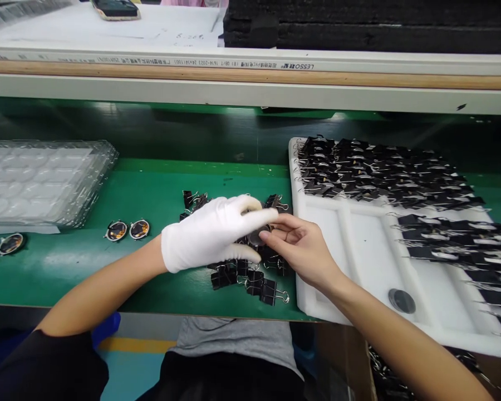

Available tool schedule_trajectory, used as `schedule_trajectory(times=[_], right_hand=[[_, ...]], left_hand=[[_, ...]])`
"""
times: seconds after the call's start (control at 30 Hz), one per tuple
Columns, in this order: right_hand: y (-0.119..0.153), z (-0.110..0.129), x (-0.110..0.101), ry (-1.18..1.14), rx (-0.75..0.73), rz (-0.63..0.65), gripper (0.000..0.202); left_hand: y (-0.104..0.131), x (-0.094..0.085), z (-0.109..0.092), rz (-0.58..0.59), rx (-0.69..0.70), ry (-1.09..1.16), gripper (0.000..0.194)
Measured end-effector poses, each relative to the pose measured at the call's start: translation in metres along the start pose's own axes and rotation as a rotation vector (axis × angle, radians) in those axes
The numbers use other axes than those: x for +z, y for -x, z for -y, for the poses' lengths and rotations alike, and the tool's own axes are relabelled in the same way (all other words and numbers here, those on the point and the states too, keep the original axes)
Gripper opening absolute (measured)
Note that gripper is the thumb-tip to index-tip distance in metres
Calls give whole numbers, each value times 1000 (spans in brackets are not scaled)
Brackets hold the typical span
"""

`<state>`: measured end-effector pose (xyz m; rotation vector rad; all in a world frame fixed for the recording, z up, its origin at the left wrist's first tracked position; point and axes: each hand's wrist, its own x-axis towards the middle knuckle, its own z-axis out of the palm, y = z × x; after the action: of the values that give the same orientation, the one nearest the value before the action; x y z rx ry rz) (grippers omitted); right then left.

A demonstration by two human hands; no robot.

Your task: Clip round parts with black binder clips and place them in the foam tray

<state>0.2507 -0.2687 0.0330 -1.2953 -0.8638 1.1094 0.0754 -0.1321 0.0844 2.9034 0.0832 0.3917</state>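
My right hand (pixel 303 245), bare, pinches a small round dark lens (pixel 255 237) at its edge between thumb and fingers. My left hand (pixel 217 231), in a white glove, reaches around the lens from the other side with thumb and forefinger apart. Its forefinger tip meets the fingers of my right hand. Under and around both hands lies a loose heap of black binder clips (pixel 254 283) with silver wire handles, partly hidden by the glove. A similar dark round lens (pixel 402 301) lies in a compartment of the white tray (pixel 367 239) to the right.
Rows of black binder clips (pixel 379 167) fill the tray's back and right side. On the green bench (pixel 150 278) at left lie round-lensed glasses (pixel 128 229), a second pair (pixel 4 247) and stacked clear plastic trays (pixel 45 181). A pale shelf rail (pixel 192 92) crosses behind.
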Motion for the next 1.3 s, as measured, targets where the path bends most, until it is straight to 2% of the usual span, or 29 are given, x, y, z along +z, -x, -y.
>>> schedule_trajectory(times=[0.07, 0.17, 0.3, 0.37, 0.47, 0.53, 0.6, 0.7, 0.77, 0.8, 0.83, 0.87, 0.97, 1.07, 1.17, 1.3], right_hand=[[-1, -2, -1, -16, 2, -29, 35], [-1, -2, -2, -19, -18, -40, 32], [1, 3, -3, 48, -13, 79, 31], [1, 8, -6, 70, -17, 95, 28], [-2, 13, -14, 14, -58, -37, 22], [-6, 15, -20, -65, -58, -120, 23], [-10, 14, -24, -160, -26, -142, 24], [-15, 10, -27, -275, 66, -97, 27], [-16, 8, -28, -314, 125, -69, 30], [-16, 7, -28, -326, 142, -63, 31], [-16, 7, -28, -332, 149, -61, 32], [-16, 7, -29, -332, 146, -62, 32], [-14, 8, -29, -281, 104, -36, 31], [-11, 11, -28, -214, 42, 83, 30], [-6, 13, -27, -142, -18, 192, 25], [-2, 16, -26, 33, -120, 251, 19]], left_hand=[[1, 2, 4, -5, -104, 105, 51], [0, 5, 4, 83, -232, 201, 30], [-1, 5, 2, 132, -299, 295, 24], [-1, 2, 9, 83, -305, 321, 28], [-3, -3, 34, -127, -408, 197, 42], [-9, -2, 52, -160, -481, 94, 45], [-22, 4, 66, -61, -501, 32, 45], [-48, 18, 76, 181, -487, -49, 50], [-65, 24, 78, 341, -439, -33, 48], [-70, 26, 79, 380, -397, 3, 45], [-73, 26, 78, 375, -352, 51, 44], [-75, 25, 76, 320, -316, 104, 43], [-66, 18, 57, 10, -290, 239, 47], [-45, 15, 25, -239, -292, 275, 50], [-21, 18, 3, -288, -206, 256, 48], [3, 23, 5, -196, -119, 317, 52]])
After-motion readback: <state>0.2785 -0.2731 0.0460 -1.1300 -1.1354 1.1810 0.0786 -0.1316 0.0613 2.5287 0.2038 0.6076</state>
